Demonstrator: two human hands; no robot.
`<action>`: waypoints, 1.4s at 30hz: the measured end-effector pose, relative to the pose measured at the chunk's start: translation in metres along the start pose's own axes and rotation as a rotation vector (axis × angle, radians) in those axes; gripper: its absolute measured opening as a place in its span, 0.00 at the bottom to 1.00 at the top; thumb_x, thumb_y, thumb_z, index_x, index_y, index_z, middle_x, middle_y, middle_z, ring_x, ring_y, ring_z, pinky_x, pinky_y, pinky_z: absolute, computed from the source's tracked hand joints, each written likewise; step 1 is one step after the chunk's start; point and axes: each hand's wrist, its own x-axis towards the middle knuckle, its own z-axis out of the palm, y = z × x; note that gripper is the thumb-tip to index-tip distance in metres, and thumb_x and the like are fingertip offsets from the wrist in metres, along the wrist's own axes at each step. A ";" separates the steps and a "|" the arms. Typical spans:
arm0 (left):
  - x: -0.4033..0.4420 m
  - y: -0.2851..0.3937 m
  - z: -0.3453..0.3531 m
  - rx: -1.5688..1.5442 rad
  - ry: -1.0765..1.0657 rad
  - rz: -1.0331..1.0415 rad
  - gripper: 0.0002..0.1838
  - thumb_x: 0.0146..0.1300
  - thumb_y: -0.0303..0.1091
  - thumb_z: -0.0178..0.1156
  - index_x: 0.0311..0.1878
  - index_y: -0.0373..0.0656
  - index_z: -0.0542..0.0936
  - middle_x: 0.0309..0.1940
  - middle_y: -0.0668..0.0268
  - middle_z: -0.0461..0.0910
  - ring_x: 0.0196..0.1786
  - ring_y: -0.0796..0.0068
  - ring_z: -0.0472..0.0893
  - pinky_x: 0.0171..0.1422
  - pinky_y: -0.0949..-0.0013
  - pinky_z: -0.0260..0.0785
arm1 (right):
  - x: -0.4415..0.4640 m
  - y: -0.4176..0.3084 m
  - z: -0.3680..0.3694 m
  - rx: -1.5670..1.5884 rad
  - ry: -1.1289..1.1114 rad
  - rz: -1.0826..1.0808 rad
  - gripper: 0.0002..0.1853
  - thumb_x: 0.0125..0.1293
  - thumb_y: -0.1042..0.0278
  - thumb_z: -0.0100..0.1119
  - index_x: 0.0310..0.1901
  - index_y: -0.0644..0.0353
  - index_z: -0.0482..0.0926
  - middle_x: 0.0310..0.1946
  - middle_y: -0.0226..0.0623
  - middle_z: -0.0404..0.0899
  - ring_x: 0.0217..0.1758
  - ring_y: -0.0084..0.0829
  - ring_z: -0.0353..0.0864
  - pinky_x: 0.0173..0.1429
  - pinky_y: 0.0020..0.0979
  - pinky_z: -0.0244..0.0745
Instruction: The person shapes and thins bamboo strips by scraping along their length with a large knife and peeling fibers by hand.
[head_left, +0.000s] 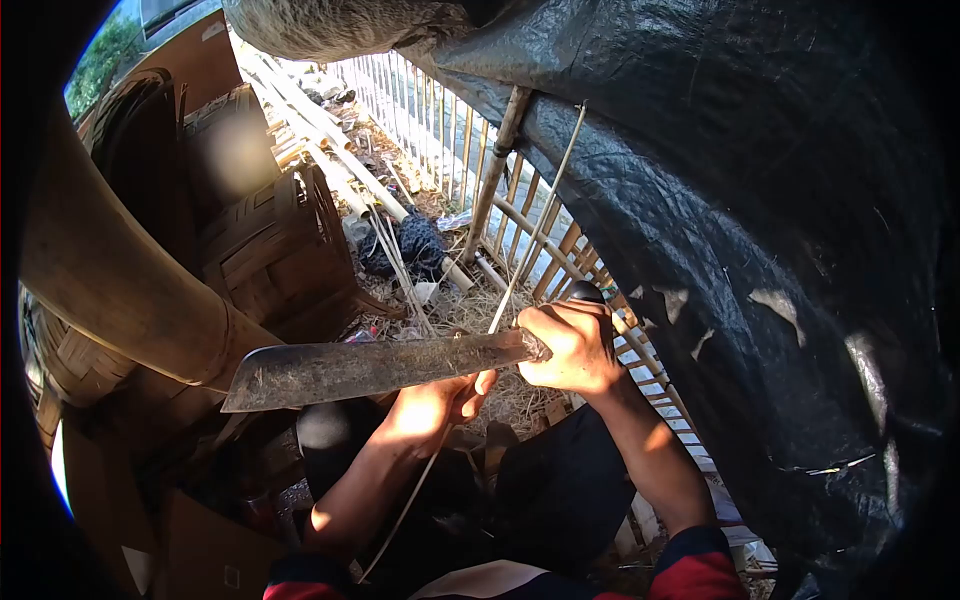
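Note:
My right hand (pixel 575 347) is closed around the dark handle of a machete (pixel 375 370). Its broad, worn blade lies almost level and points left, crossing in front of my left hand (pixel 432 408). That hand is closed on a thin bamboo strip (pixel 543 215), though the blade hides part of the fingers. The pale strip rises past the blade to the upper right, and its lower end runs down across my dark-clothed lap.
A thick bamboo pole (pixel 130 275) slants close by on the left, before woven bamboo baskets (pixel 275 240). A black plastic sheet (pixel 740 250) hangs on the right beside a bamboo slat fence (pixel 510 185). Cut bamboo poles (pixel 345 155) and shavings litter the ground ahead.

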 end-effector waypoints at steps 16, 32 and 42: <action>0.013 -0.001 0.019 -0.066 -0.065 0.085 0.10 0.74 0.38 0.50 0.45 0.42 0.75 0.22 0.73 0.68 0.18 0.87 0.63 0.20 0.82 0.53 | -0.033 0.078 -0.019 -0.112 0.226 0.383 0.08 0.45 0.70 0.67 0.23 0.57 0.75 0.16 0.39 0.75 0.20 0.39 0.80 0.25 0.33 0.72; 0.021 -0.008 0.031 -0.066 0.060 0.031 0.11 0.73 0.39 0.50 0.37 0.43 0.73 0.23 0.73 0.66 0.20 0.85 0.62 0.22 0.79 0.52 | -0.020 0.047 -0.008 0.016 0.025 0.038 0.14 0.32 0.70 0.67 0.26 0.56 0.76 0.16 0.34 0.71 0.17 0.36 0.73 0.24 0.35 0.68; 0.026 -0.002 0.034 -0.059 0.041 0.058 0.12 0.73 0.42 0.50 0.46 0.44 0.76 0.21 0.76 0.65 0.17 0.88 0.59 0.18 0.80 0.47 | -0.034 0.078 -0.021 -0.066 0.018 0.192 0.11 0.38 0.67 0.68 0.25 0.55 0.76 0.19 0.36 0.76 0.21 0.40 0.78 0.26 0.37 0.73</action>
